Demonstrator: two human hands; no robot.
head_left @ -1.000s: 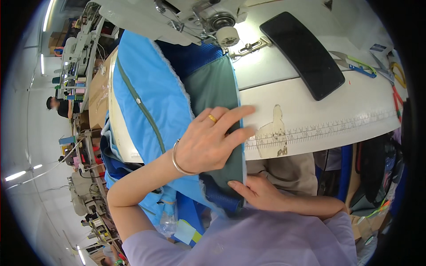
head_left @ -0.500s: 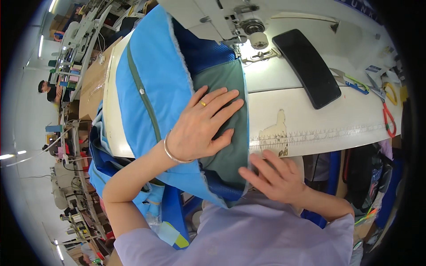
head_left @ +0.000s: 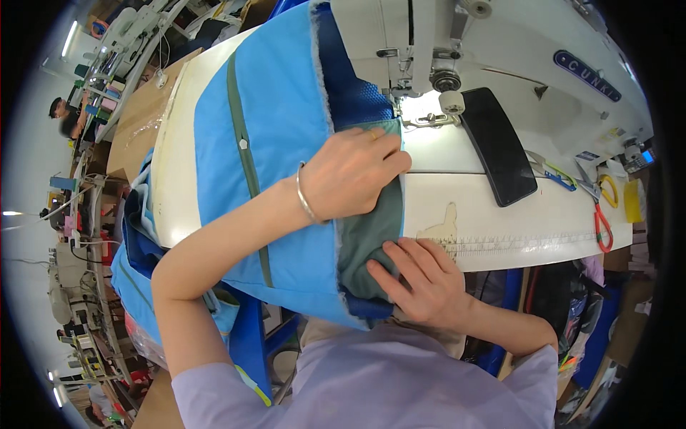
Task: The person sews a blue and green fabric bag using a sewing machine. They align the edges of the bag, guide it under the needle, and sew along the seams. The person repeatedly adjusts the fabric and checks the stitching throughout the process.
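Where my cloth [head_left: 282,86] lies: on the counter [head_left: 561,214], at the sewing machine [head_left: 522,46].
Left grip [head_left: 357,175]: curled on it; if clamped, I cannot tell.
Right grip [head_left: 436,289]: fingers apart, touching its edge.

Rests the curled left hand [head_left: 357,171] on the green panel [head_left: 368,236] of the blue fabric piece [head_left: 286,86], near the sewing machine [head_left: 371,36]; spreads the right hand [head_left: 432,286] across the panel's lower right edge.

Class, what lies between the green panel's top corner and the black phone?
In the head view, a metal fitting sits on the white machine bed between the green panel and black phone.
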